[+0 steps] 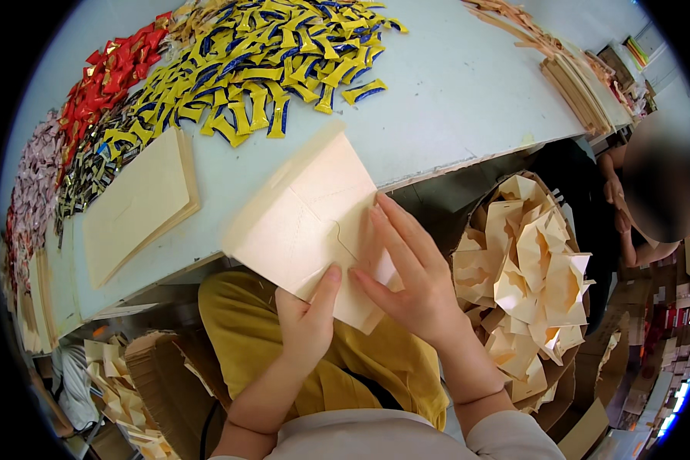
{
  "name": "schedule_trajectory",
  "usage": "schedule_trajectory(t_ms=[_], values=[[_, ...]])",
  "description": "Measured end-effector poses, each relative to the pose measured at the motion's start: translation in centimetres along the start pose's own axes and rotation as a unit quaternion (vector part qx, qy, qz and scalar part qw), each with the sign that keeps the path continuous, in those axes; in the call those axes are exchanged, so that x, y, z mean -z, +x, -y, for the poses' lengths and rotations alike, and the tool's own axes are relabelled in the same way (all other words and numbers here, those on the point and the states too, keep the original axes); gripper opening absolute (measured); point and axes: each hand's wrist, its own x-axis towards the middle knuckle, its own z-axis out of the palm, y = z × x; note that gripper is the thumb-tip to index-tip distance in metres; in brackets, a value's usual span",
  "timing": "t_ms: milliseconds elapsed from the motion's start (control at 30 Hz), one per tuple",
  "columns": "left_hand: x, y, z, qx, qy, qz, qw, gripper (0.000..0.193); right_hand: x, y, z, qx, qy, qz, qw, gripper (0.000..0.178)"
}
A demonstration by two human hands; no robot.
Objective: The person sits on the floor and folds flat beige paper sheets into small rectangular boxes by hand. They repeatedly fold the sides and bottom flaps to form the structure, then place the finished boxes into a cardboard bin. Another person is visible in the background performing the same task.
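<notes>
A flat cream paperboard box (303, 211) with crease lines and a curved slit is tilted over my lap, just off the table's front edge. My left hand (308, 318) grips its lower edge, thumb on top and the other fingers hidden beneath. At its right side, my right hand (418, 272) has the folding side panel between thumb and fingers; the thumb presses near the slit and the long fingers reach the upper right edge. A stack of similar flat cream pieces (142, 203) lies on the table to the left.
Yellow-and-blue wrapped sweets (276, 61) heap on the white table (452, 84), beside red packets (107, 84) and pink packets (34, 169). A carton of opened-out cream boxes (529, 268) stands at my right. Another carton (161, 376) is lower left. A person (617, 192) sits at right.
</notes>
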Motion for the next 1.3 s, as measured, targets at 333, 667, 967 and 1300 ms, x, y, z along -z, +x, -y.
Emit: schedule_trajectory(t_ms=[333,667,967,1300], values=[[1.0,-1.9,1.5,-0.058,0.023,0.096,0.993,0.052,-0.7,-0.2,1.2,0.016,-0.085,0.035,0.996,0.058],[1.1,3.4,1.1,-0.073,-0.149,0.228,0.959,0.150,-1.0,-0.6,2.2,0.020,-0.051,0.104,0.993,0.061],[1.8,2.7,1.9,-0.103,-0.107,0.299,0.943,0.160,-1.5,0.3,2.4,0.080,-0.053,-0.054,0.994,0.042],[1.9,1.7,2.2,-0.068,-0.091,0.325,0.939,0.149,-0.9,0.9,2.3,0.102,-0.018,-0.094,0.990,0.032]])
